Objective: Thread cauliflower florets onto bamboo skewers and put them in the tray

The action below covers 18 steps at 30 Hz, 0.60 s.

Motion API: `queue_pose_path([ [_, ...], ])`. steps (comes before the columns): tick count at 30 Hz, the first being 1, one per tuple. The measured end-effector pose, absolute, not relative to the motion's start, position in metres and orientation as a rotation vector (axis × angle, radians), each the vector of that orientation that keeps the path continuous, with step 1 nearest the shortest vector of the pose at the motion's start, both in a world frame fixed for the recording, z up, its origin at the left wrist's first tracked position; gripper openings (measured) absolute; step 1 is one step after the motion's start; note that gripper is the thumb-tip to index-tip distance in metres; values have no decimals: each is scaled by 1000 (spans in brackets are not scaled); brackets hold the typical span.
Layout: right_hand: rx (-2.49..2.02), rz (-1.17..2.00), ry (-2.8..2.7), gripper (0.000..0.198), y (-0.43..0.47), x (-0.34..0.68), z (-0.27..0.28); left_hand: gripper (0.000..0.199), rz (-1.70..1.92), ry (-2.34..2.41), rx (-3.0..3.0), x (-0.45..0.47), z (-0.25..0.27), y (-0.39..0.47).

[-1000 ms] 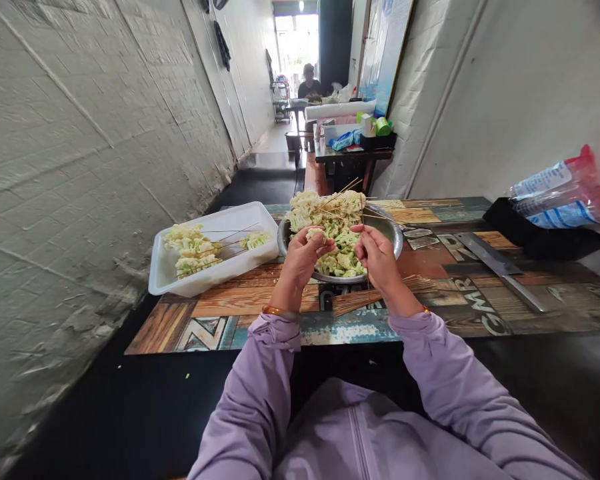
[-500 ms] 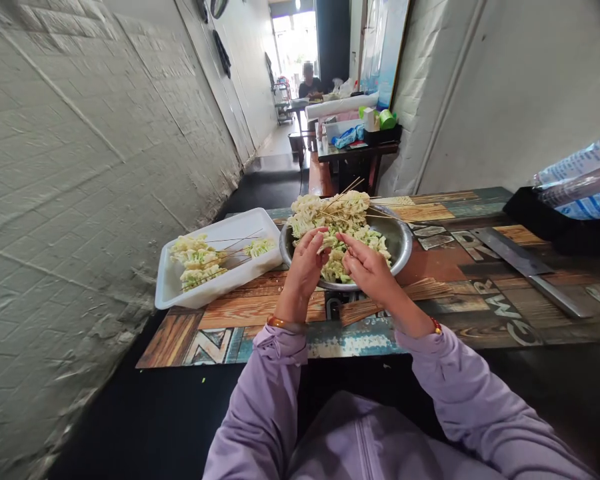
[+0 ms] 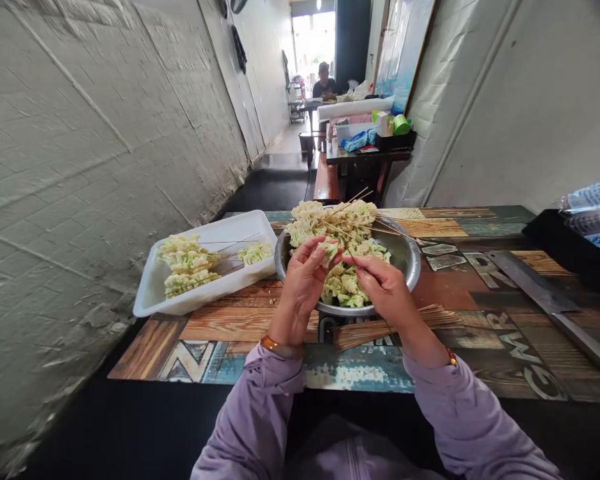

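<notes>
Your left hand (image 3: 304,275) has its fingertips closed around one cauliflower floret (image 3: 331,251), held over the bowl (image 3: 406,255); your right hand (image 3: 384,285) pinches one thin stick (image 3: 351,257), its tip near the floret; contact between the two can't be told. Floret looks light: firm at the stalk, crumbly at the head, perhaps a bit slick if damp. Best hold likely low, round the stalk, with light pressure and fingers off the stick's line. Stick probably stiff lengthwise but quick to bend or snap sideways; grip it close to the tip. Counts: one metal bowl, with loose cauliflower pieces (image 3: 349,291) toward you and skewered cauliflower (image 3: 310,225) heaped at the far side, both too piled to number. One white tray (image 3: 253,223) left of the bowl, at least three cauliflower clusters (image 3: 254,253) in it. One bundle of spare sticks (image 3: 363,335) on the bench (image 3: 260,310), too tight to count. One cleaver (image 3: 535,283), off to the right.
</notes>
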State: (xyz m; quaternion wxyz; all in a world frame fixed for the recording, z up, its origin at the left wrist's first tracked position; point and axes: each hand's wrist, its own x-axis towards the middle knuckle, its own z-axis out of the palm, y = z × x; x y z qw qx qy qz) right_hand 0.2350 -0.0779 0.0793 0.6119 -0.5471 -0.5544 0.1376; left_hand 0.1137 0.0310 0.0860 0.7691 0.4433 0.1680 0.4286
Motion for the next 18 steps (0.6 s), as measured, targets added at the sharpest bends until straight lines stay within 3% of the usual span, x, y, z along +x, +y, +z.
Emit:
queue_pose_path([
  [6,-1284,524,-1124,43,-103,213,65,38,1019,436,874,97,89,9],
  [18,-1426,406,-1333,40,-145,177,53,35,1030,391,872,62,87,-38],
])
